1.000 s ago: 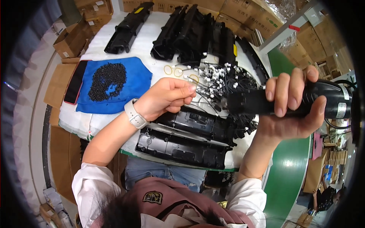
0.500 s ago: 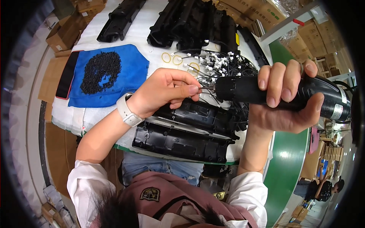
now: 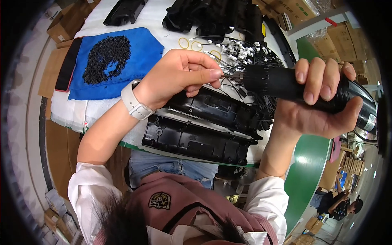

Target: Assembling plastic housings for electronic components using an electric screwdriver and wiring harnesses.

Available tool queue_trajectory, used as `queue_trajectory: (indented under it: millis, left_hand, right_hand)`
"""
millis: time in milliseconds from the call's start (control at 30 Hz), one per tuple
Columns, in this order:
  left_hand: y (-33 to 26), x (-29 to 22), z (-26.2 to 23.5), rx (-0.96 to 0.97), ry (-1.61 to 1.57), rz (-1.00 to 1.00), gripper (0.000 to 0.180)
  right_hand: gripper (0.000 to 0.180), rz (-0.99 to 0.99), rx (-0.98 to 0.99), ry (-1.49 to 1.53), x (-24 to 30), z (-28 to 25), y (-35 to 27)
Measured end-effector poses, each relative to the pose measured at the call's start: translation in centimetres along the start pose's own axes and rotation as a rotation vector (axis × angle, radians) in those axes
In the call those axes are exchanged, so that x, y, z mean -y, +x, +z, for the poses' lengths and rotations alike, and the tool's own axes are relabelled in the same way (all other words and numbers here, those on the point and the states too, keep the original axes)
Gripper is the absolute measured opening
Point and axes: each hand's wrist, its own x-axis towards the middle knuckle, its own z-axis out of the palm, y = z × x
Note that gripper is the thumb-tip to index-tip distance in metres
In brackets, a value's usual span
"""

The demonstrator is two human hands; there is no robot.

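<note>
My right hand (image 3: 322,94) is wrapped round a black electric screwdriver (image 3: 275,81), held level with its bit (image 3: 232,76) pointing left. At the bit's tip, the thumb and fingers of my left hand (image 3: 192,75) are pinched together. Anything small between those fingertips is hidden. Below the hands lie two long black plastic housings (image 3: 196,143), side by side, inner faces up. Many small black screws (image 3: 108,57) are heaped on a blue cloth (image 3: 143,49) at the left. Behind the screwdriver's nose is a tangle of black cables with white connectors (image 3: 243,53).
More black housings (image 3: 216,16) stand along the far side of the white-covered table. Yellow rubber bands (image 3: 183,43) lie near the cables. A dark phone-like slab (image 3: 67,67) touches the cloth's left edge. Green surface (image 3: 308,171) extends at right; another person (image 3: 343,204) is beyond it.
The view has shifted, so the table's things sit higher in the picture. Both hands have moved slightly right together, my left fingers staying pinched at the bit's tip.
</note>
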Motion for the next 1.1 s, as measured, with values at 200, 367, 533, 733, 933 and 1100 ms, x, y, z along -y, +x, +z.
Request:
queue_trajectory:
  millis: [200, 367, 533, 733, 933, 1100]
  left_hand:
    - [0.0, 0.1, -0.4, 0.03, 0.032, 0.006, 0.019]
    - [0.0, 0.3, -0.5, 0.044, -0.05, -0.033, 0.018]
    - [0.3, 0.4, 0.4, -0.162, 0.3, 0.038, 0.022]
    - [0.9, 1.2, -1.3, -0.205, 0.02, 0.078, 0.023]
    - [0.7, 1.0, -0.7, -0.261, 0.015, 0.101, 0.021]
    - [0.7, 1.6, -1.3, -0.213, 0.054, 0.164, 0.018]
  right_hand:
    - [0.041, 0.004, 0.024, 0.007, -0.1, 0.1, 0.0]
    - [0.04, 0.019, 0.006, 0.061, -0.4, -0.2, -0.1]
    - [0.038, 0.231, -0.005, 0.068, -1.4, -2.0, 0.2]
    - [0.031, 0.405, -0.005, -0.249, -4.5, -1.5, -1.2]
    - [0.032, 0.411, 0.025, -0.287, -5.0, -1.8, -1.4]
    - [0.03, 0.421, 0.034, -0.286, -5.2, -1.5, -1.4]
